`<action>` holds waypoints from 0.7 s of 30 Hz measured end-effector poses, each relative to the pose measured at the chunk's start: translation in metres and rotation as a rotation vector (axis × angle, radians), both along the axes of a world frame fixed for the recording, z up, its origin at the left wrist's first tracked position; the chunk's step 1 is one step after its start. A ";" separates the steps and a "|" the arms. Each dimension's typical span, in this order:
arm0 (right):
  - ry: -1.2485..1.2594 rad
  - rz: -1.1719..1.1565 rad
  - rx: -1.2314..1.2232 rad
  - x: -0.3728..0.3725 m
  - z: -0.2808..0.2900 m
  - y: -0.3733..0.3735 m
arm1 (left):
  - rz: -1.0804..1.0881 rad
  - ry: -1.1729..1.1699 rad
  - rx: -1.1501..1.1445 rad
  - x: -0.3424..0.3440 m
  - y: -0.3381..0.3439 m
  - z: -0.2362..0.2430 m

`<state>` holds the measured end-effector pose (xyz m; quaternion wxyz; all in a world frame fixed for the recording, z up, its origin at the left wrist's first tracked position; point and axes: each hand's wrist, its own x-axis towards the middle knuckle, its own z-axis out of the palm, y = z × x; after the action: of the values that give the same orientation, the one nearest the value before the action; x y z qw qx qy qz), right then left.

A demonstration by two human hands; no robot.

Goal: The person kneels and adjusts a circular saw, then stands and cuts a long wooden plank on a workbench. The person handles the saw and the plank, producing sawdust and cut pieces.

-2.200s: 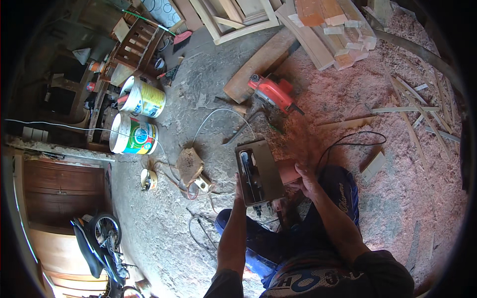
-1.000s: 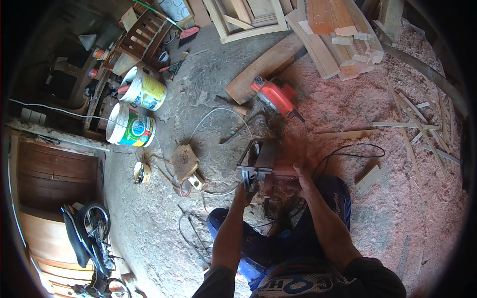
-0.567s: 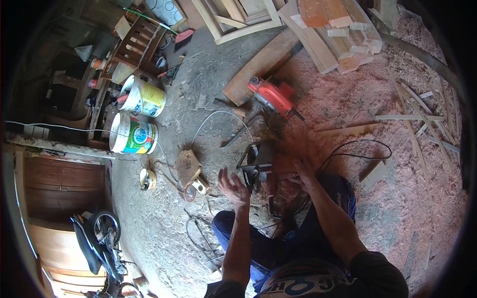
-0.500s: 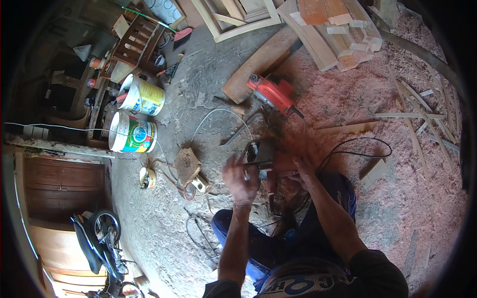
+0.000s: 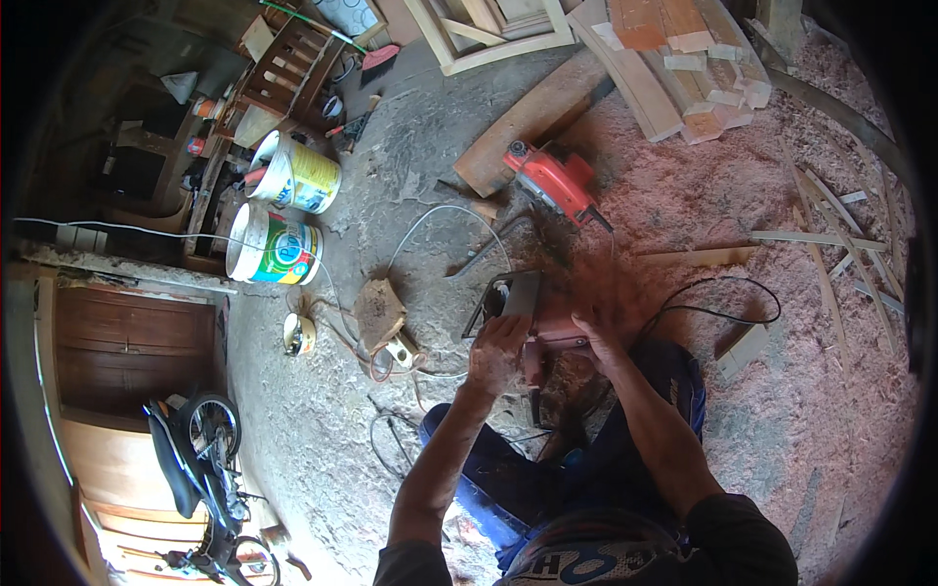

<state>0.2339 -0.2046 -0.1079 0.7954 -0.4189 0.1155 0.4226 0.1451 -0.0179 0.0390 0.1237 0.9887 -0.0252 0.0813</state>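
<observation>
Between my knees sits a red power tool (image 5: 564,330) with a flat grey metal plate (image 5: 520,293) and a dark red handle (image 5: 533,363); its exact kind is hard to make out. My left hand (image 5: 496,350) is closed over the near edge of the plate, fingers partly bent round it. On the tool's right side, my right hand (image 5: 598,342) grips the red body, with its fingertips hidden. A red electric planer (image 5: 557,181) lies beyond both hands, beside a thick wooden plank (image 5: 532,122).
A wood chunk (image 5: 379,311) and cables lie to the left, near two paint buckets (image 5: 278,244). Pink shavings (image 5: 713,195) spread over the right side, with thin strips (image 5: 831,234) and stacked boards (image 5: 674,68). A motorcycle (image 5: 200,459) stands at lower left.
My left hand, blurred before, has come to rest on the tool's plate. The whole view has shifted slightly, and the right hand keeps its place on the tool.
</observation>
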 end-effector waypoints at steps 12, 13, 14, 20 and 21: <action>-0.045 0.043 0.120 -0.009 -0.007 -0.008 | 0.471 -0.355 -0.442 -0.070 -0.049 -0.017; -0.043 0.059 0.097 -0.010 -0.010 -0.007 | 0.635 -0.487 -0.456 -0.078 -0.045 -0.022; -0.044 0.069 0.069 -0.011 -0.015 -0.009 | 0.787 -0.632 -0.483 -0.081 -0.041 -0.019; -0.036 0.103 -0.018 -0.007 -0.019 -0.015 | 0.926 -0.189 -1.332 -0.104 0.014 -0.061; -0.021 0.108 0.000 -0.010 -0.012 -0.014 | 0.716 -0.185 -1.319 -0.118 0.016 -0.081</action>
<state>0.2239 -0.2184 -0.1200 0.7727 -0.4287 0.0845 0.4604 0.0274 -0.0017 -0.0421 0.6531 0.6467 0.3410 0.1974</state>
